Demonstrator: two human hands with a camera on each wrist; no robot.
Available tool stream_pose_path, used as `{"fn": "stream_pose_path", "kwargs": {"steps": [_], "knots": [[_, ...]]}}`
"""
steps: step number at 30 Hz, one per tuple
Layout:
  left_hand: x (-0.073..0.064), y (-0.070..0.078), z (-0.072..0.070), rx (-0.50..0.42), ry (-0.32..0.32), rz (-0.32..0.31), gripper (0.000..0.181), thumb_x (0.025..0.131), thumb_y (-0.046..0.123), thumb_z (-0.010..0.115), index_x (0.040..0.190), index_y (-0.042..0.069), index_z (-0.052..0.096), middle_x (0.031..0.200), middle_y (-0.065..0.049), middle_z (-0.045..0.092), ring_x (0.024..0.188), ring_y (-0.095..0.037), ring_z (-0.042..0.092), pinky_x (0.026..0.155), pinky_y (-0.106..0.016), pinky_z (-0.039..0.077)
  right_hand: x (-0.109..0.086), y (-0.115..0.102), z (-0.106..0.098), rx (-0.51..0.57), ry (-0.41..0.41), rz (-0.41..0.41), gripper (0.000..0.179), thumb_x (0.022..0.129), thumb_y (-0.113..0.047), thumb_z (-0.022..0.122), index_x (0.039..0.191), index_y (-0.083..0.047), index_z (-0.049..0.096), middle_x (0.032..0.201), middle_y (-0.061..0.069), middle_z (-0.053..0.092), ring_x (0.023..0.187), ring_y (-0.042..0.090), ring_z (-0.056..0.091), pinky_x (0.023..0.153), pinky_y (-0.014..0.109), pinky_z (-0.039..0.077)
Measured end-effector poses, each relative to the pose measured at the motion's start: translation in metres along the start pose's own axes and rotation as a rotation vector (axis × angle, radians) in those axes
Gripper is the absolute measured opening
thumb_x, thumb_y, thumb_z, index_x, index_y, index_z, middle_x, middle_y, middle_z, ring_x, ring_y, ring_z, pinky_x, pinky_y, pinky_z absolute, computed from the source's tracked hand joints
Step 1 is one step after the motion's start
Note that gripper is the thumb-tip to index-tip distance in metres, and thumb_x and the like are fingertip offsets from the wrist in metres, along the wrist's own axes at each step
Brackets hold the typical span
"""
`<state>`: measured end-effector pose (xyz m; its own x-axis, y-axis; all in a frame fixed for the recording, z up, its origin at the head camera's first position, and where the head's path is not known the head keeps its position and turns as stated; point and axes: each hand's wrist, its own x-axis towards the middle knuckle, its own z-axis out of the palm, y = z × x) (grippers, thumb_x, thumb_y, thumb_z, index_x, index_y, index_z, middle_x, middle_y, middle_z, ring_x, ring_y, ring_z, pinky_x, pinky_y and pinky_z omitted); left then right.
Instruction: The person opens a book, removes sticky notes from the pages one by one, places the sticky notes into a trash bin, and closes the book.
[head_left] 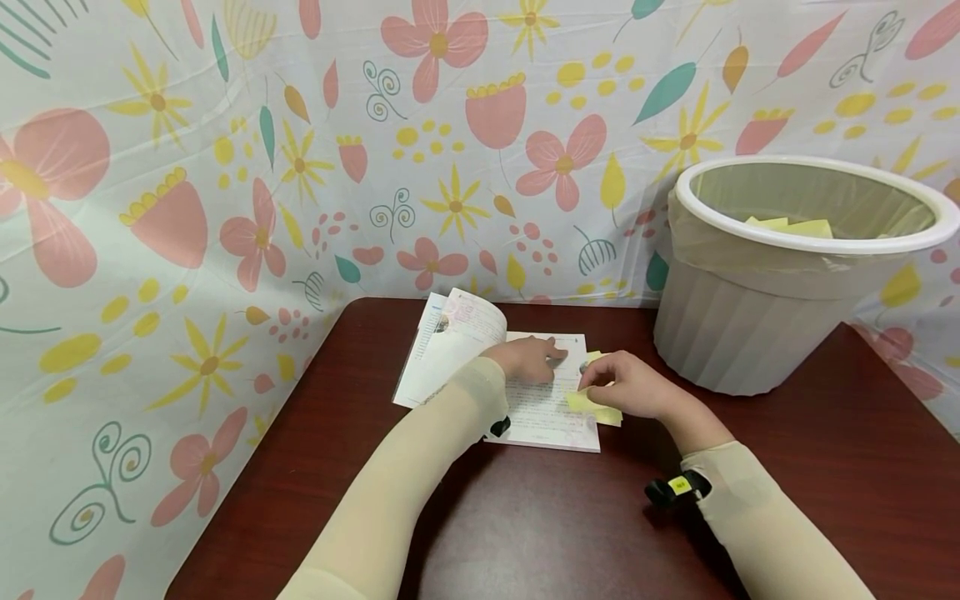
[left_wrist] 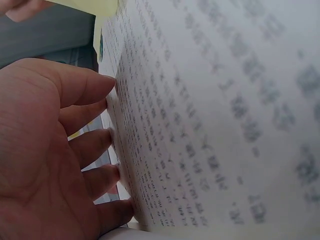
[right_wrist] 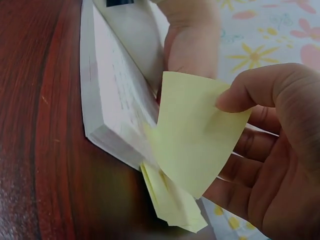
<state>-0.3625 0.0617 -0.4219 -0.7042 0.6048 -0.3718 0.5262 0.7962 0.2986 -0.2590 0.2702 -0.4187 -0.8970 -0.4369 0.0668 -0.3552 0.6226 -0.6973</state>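
Note:
A thick book (head_left: 536, 425) lies open on the table, its left-hand pages curling up. My left hand (head_left: 528, 360) rests on the right-hand page. In the left wrist view its fingertips (left_wrist: 102, 180) touch the printed paper. Over the book's right edge, my right hand (head_left: 626, 385) pinches a yellow sticky note (right_wrist: 195, 130) between thumb and fingers. The note stands bent up from the page, and its lower left part overlaps the page edge in the right wrist view. More yellow sticky notes (right_wrist: 175, 200) stick out from the book's edge below it.
A grey bin (head_left: 742, 317) with a white rim and plastic liner stands at the back right of the dark red table (head_left: 525, 533). Yellow paper pieces (head_left: 791, 227) show inside it. A flower-patterned curtain (head_left: 300, 167) hangs behind and to the left.

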Motion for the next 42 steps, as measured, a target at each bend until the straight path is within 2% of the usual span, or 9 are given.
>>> {"fn": "stream_pose_path", "kwargs": {"steps": [5,12,20,26,29,36,39,42], "knots": [[0.002,0.000,0.000,0.002,0.002,-0.002,0.066,0.096,0.028,0.056,0.158,0.041,0.038,0.173,0.006,0.020,0.160,-0.019,0.021,0.127,-0.039,0.028,-0.001,-0.005,-0.001,0.002,-0.018,-0.029,0.011,0.088,-0.003,0.068,0.089,-0.007,0.078,0.091,0.005,0.073,0.069,0.009,0.054,0.058,0.023,0.047],[0.002,0.001,0.000,-0.004,-0.002,-0.009,0.066,0.096,0.028,0.055,0.158,0.041,0.037,0.174,0.007,0.019,0.161,-0.020,0.020,0.128,-0.040,0.027,-0.002,-0.011,-0.001,-0.037,-0.043,-0.073,0.013,0.086,-0.001,0.068,0.083,-0.009,0.077,0.083,-0.005,0.071,0.072,0.008,0.055,0.065,0.023,0.049],[0.001,0.000,0.002,-0.013,0.008,-0.011,0.065,0.096,0.028,0.054,0.157,0.043,0.038,0.173,0.009,0.019,0.162,-0.021,0.017,0.129,-0.043,0.024,-0.006,-0.023,-0.002,-0.030,-0.058,-0.089,0.015,0.087,0.000,0.066,0.085,-0.010,0.076,0.083,-0.003,0.071,0.068,0.010,0.054,0.059,0.023,0.048],[0.000,0.000,0.002,-0.017,0.008,-0.015,0.063,0.098,0.029,0.053,0.157,0.044,0.038,0.173,0.011,0.018,0.162,-0.022,0.016,0.129,-0.044,0.024,-0.009,-0.034,-0.005,-0.042,-0.058,-0.093,0.023,0.089,0.000,0.064,0.084,-0.019,0.075,0.080,-0.004,0.070,0.071,0.006,0.055,0.064,0.023,0.049],[-0.001,0.001,0.002,-0.017,0.011,-0.017,0.063,0.098,0.029,0.053,0.157,0.044,0.038,0.173,0.011,0.018,0.162,-0.022,0.015,0.129,-0.043,0.024,-0.012,-0.042,-0.009,-0.024,-0.066,-0.106,0.025,0.091,0.000,0.061,0.085,-0.020,0.074,0.079,-0.003,0.070,0.071,0.006,0.056,0.064,0.023,0.049],[-0.002,0.001,0.002,0.001,0.019,-0.012,0.060,0.101,0.031,0.053,0.157,0.044,0.038,0.173,0.010,0.019,0.162,-0.021,0.016,0.129,-0.040,0.024,-0.021,-0.066,-0.031,0.021,-0.049,-0.177,0.028,0.095,0.003,0.056,0.091,-0.018,0.074,0.075,0.000,0.069,0.065,0.012,0.061,0.062,0.024,0.052],[-0.002,0.002,0.002,0.010,0.005,-0.022,0.059,0.102,0.034,0.051,0.157,0.046,0.037,0.173,0.012,0.018,0.162,-0.020,0.016,0.130,-0.040,0.023,-0.025,-0.079,-0.049,-0.014,-0.042,-0.222,0.031,0.096,0.004,0.055,0.093,-0.020,0.074,0.077,-0.003,0.069,0.067,0.013,0.063,0.065,0.024,0.053],[-0.003,0.004,0.001,0.010,-0.012,-0.030,0.058,0.103,0.035,0.049,0.158,0.046,0.035,0.173,0.013,0.016,0.162,-0.019,0.014,0.130,-0.040,0.022,-0.027,-0.096,-0.074,-0.093,-0.029,-0.255,0.033,0.096,0.004,0.056,0.095,-0.024,0.074,0.082,-0.008,0.070,0.072,0.010,0.063,0.068,0.023,0.052]]}}
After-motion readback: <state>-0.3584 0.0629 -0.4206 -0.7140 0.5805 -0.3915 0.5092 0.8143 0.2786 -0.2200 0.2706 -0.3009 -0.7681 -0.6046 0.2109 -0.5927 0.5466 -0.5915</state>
